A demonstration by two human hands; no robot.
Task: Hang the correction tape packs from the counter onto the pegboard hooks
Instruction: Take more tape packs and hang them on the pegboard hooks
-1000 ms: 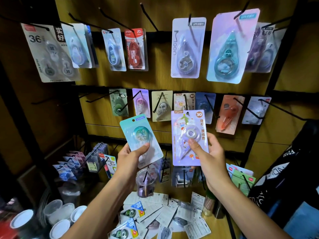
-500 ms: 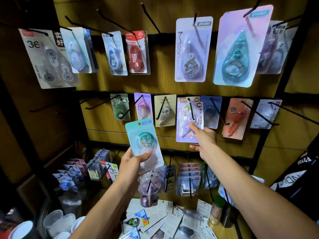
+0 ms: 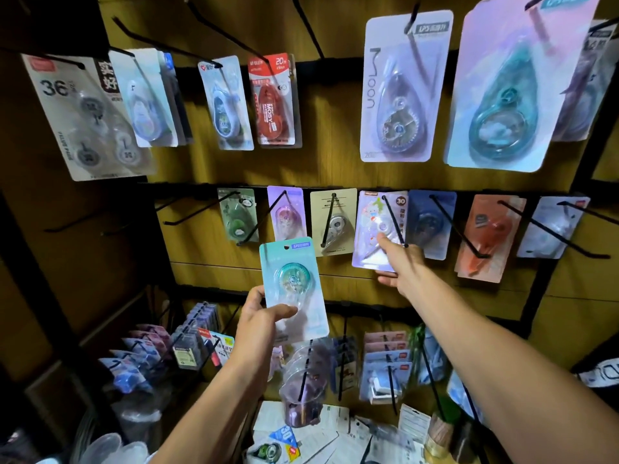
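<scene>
Pegboard (image 3: 335,169); hands (image 3: 400,266) raised, holding packs (image 3: 291,283).

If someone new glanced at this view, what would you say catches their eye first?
Probably the large pale pack with a teal teardrop tape hanging at the upper right of the pegboard. Next, the left hand holds up a mint green pack at centre, in front of the middle row. Beside it, the right hand pinches the lilac pack marked 30, which sits on a middle-row hook.
</scene>
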